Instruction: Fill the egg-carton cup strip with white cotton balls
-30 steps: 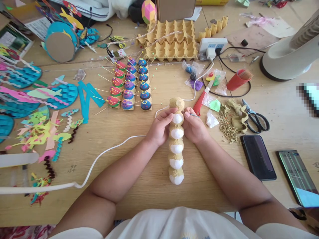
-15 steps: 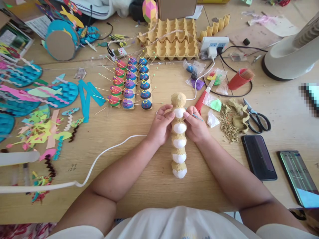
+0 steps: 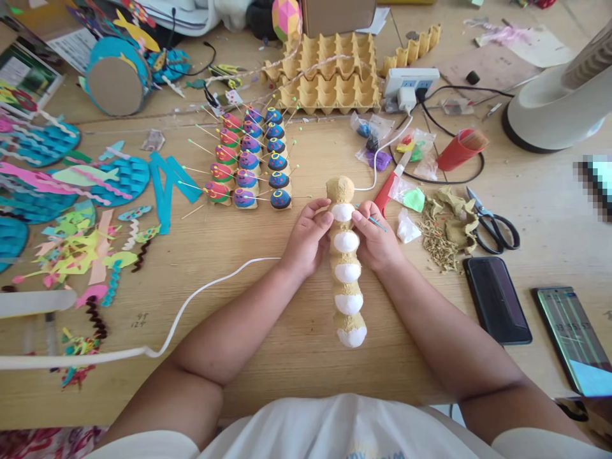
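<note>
A long strip of egg-carton cups, tan with white patches on several bumps, is held lengthwise in front of me. My left hand grips its upper left side, thumb on the edge near the top white patch. On the opposite side, my right hand pinches the same strip, and a thin blue stick pokes out by its fingers. The strip's lower end points toward me. Beyond my left hand stand rows of painted cups, red, purple and blue, with pins stuck in them.
Egg trays and a power strip lie at the back. To the right are a red-handled knife, scissors, clay bags, carton scraps and two phones. Paper cutouts and a white cable lie left.
The lower end of the strip has swung slightly to the right and toward me. Both hands keep their hold on its upper part.
</note>
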Demonstrator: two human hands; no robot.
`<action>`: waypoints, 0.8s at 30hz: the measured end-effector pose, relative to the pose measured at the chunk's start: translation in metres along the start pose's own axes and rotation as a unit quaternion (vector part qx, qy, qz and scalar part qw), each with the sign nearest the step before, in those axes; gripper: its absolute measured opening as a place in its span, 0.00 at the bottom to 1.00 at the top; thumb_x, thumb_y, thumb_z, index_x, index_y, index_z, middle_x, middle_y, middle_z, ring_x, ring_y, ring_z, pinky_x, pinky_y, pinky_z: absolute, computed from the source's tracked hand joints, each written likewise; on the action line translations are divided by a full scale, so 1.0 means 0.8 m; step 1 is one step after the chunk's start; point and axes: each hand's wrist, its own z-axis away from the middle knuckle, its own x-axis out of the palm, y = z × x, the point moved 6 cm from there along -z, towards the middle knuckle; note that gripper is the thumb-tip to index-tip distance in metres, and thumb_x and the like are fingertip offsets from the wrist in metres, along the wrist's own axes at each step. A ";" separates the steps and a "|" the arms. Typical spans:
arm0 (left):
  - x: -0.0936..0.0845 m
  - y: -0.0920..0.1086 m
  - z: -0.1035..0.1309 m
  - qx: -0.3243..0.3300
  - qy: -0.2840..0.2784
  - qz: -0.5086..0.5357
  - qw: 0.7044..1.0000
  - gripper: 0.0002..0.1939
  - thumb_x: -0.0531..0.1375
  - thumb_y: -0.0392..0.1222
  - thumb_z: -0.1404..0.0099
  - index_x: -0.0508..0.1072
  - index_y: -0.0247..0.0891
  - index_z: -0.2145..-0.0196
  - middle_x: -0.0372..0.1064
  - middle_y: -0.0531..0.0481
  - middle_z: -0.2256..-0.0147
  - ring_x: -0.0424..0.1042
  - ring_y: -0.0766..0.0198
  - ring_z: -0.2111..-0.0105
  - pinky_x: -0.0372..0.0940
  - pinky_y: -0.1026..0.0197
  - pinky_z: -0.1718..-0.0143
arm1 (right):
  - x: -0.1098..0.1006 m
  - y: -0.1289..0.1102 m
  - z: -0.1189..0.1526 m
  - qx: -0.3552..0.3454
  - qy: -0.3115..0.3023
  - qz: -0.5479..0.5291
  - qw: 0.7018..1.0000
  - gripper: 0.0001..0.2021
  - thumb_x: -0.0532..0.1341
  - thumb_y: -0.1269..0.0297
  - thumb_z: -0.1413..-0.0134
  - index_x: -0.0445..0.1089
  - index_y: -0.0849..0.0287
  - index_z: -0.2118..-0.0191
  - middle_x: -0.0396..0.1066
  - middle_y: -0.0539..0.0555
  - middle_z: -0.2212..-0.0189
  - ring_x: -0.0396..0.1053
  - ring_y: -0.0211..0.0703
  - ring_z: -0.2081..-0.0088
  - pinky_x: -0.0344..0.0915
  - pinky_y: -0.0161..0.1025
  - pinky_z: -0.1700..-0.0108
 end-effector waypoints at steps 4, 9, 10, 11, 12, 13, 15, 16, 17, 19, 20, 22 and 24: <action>-0.002 0.003 -0.002 0.020 0.011 -0.035 0.999 0.33 0.86 0.49 0.52 0.76 0.44 0.54 0.83 0.57 0.63 0.81 0.66 0.64 0.73 0.62 0.57 | 0.001 -0.001 0.001 -0.004 -0.004 0.020 1.000 0.33 0.85 0.50 0.56 0.57 0.51 0.68 0.59 0.43 0.74 0.55 0.37 0.71 0.56 0.37 0.69; -0.005 0.007 -0.005 0.045 0.021 -0.065 0.997 0.33 0.86 0.51 0.52 0.76 0.43 0.57 0.83 0.57 0.65 0.81 0.67 0.64 0.72 0.64 0.58 | 0.007 -0.006 0.005 -0.030 -0.018 0.012 0.999 0.33 0.86 0.51 0.58 0.59 0.52 0.67 0.59 0.42 0.73 0.55 0.36 0.70 0.55 0.36 0.67; -0.005 0.008 -0.005 0.047 0.023 -0.070 0.996 0.32 0.87 0.52 0.52 0.76 0.43 0.57 0.83 0.56 0.65 0.81 0.67 0.64 0.71 0.64 0.59 | 0.007 -0.007 0.005 -0.037 -0.015 0.016 0.999 0.33 0.86 0.52 0.59 0.59 0.52 0.68 0.59 0.42 0.73 0.55 0.36 0.70 0.54 0.36 0.67; -0.005 0.008 -0.004 0.049 0.022 -0.074 0.996 0.32 0.87 0.52 0.53 0.76 0.43 0.57 0.83 0.56 0.65 0.81 0.67 0.65 0.71 0.64 0.59 | 0.008 -0.008 0.006 -0.041 -0.012 0.021 0.999 0.33 0.87 0.53 0.60 0.59 0.52 0.68 0.59 0.42 0.73 0.54 0.35 0.71 0.53 0.35 0.68; -0.005 0.008 -0.004 0.051 0.021 -0.076 0.996 0.32 0.87 0.52 0.53 0.76 0.43 0.58 0.83 0.56 0.66 0.81 0.68 0.65 0.71 0.65 0.59 | 0.008 -0.008 0.006 -0.044 -0.010 0.027 0.999 0.34 0.87 0.54 0.60 0.58 0.52 0.68 0.58 0.42 0.73 0.54 0.35 0.71 0.53 0.35 0.68; -0.004 0.009 -0.004 0.053 0.020 -0.076 0.996 0.32 0.87 0.52 0.53 0.76 0.42 0.58 0.83 0.57 0.66 0.80 0.68 0.65 0.71 0.65 0.59 | 0.008 -0.008 0.006 -0.045 -0.010 0.032 0.998 0.34 0.87 0.53 0.60 0.58 0.52 0.69 0.58 0.42 0.73 0.54 0.35 0.70 0.53 0.36 0.68; -0.003 0.009 -0.004 0.055 0.019 -0.069 0.996 0.32 0.87 0.52 0.53 0.76 0.42 0.58 0.83 0.57 0.66 0.80 0.69 0.66 0.71 0.65 0.59 | 0.009 -0.009 0.005 -0.046 -0.011 0.042 0.998 0.35 0.86 0.52 0.60 0.57 0.52 0.69 0.57 0.43 0.74 0.53 0.36 0.70 0.53 0.36 0.68; -0.003 0.009 -0.004 0.055 0.019 -0.066 0.996 0.32 0.87 0.52 0.53 0.77 0.42 0.59 0.83 0.57 0.66 0.80 0.69 0.66 0.71 0.66 0.59 | 0.009 -0.009 0.005 -0.046 -0.011 0.047 0.998 0.35 0.86 0.52 0.60 0.56 0.52 0.69 0.57 0.43 0.74 0.53 0.37 0.70 0.53 0.37 0.68; -0.003 0.008 -0.004 0.054 0.021 -0.062 0.996 0.32 0.87 0.52 0.54 0.77 0.42 0.59 0.83 0.57 0.66 0.80 0.69 0.66 0.71 0.65 0.59 | 0.008 -0.009 0.005 -0.047 -0.009 0.052 0.998 0.35 0.86 0.51 0.60 0.56 0.52 0.69 0.56 0.43 0.74 0.53 0.37 0.70 0.53 0.37 0.68; -0.003 0.008 -0.005 0.051 0.023 -0.059 0.997 0.32 0.87 0.52 0.54 0.77 0.42 0.59 0.83 0.57 0.66 0.80 0.69 0.65 0.71 0.65 0.59 | 0.008 -0.009 0.005 -0.044 -0.008 0.057 0.997 0.35 0.86 0.51 0.59 0.56 0.52 0.69 0.56 0.43 0.73 0.53 0.38 0.70 0.53 0.38 0.68; -0.003 0.008 -0.005 0.051 0.025 -0.057 0.997 0.32 0.87 0.52 0.54 0.77 0.42 0.59 0.83 0.57 0.66 0.80 0.69 0.65 0.71 0.65 0.59 | 0.008 -0.009 0.005 -0.040 -0.011 0.056 0.998 0.35 0.86 0.51 0.59 0.56 0.52 0.69 0.57 0.43 0.73 0.53 0.38 0.70 0.53 0.38 0.68; -0.004 0.008 -0.005 0.055 0.026 -0.055 0.997 0.32 0.87 0.52 0.54 0.77 0.42 0.59 0.83 0.57 0.66 0.80 0.69 0.66 0.71 0.65 0.59 | 0.010 -0.008 0.006 -0.031 -0.023 0.049 0.998 0.35 0.85 0.49 0.59 0.56 0.52 0.68 0.57 0.43 0.73 0.53 0.37 0.70 0.54 0.38 0.68; -0.003 0.009 -0.004 0.059 0.023 -0.058 0.996 0.31 0.87 0.52 0.53 0.77 0.42 0.59 0.82 0.57 0.67 0.79 0.70 0.66 0.71 0.66 0.60 | 0.011 -0.007 0.007 -0.026 -0.031 0.045 0.998 0.35 0.86 0.48 0.59 0.57 0.51 0.68 0.58 0.43 0.73 0.53 0.37 0.71 0.53 0.37 0.68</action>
